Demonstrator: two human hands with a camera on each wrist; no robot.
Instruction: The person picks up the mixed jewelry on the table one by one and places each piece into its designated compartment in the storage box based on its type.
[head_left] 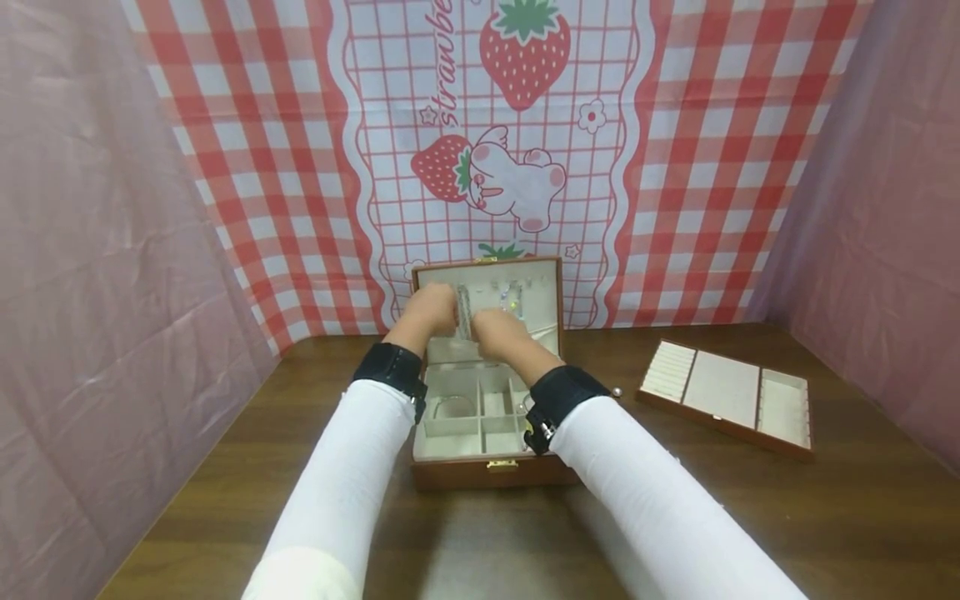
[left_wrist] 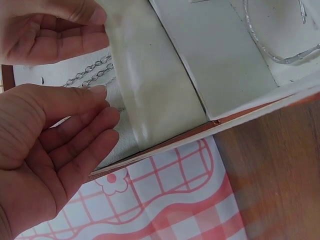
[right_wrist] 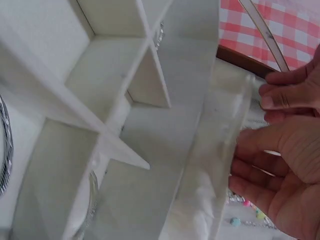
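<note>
A brown jewelry box stands with its lid raised, and both hands are at the pale fabric pocket inside the lid. My right hand pinches the pocket's upper edge. Beside that edge, my left hand has its thumb and fingertips close together; whether they hold anything is unclear. Silver chain necklaces hang between the hands, their lower ends hidden by the pocket. Colored beads on a chain show past the right hand's fingers.
Below the lid, white dividers split the box, with silver bangles in the compartments. A removed jewelry tray lies to the right on the wooden table. One small round item sits between them. A checkered cloth hangs behind.
</note>
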